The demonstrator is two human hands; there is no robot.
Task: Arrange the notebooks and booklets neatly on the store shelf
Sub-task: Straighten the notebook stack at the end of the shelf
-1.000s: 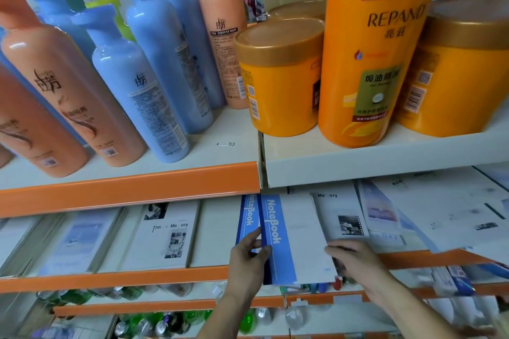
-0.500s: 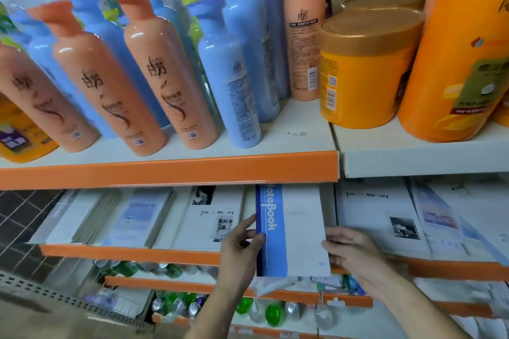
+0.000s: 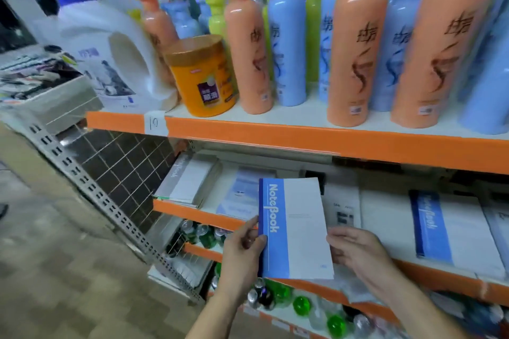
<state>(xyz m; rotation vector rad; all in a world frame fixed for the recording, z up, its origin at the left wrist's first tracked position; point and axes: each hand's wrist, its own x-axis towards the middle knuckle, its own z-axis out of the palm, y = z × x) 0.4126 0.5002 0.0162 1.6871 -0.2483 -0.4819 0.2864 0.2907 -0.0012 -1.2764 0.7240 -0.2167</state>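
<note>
1. a shop aisle: the orange-edged store shelf (image 3: pixel 187 212) of stationery sits under a row of shampoo bottles (image 3: pixel 248 44).
2. a blue-spined notebook (image 3: pixel 300 231) is held just over the shelf's front lip, its long axis pointing into the shelf, spine to the left.
3. the left hand (image 3: pixel 242 253) pinches the spine edge, thumb on top; the right hand (image 3: pixel 358 253) holds the opposite edge, fingertips hidden behind the cover.
4. a matching stack (image 3: pixel 190 184) lies further in and to the left, nearer the left hand; a leftward slide looks likely.
</note>
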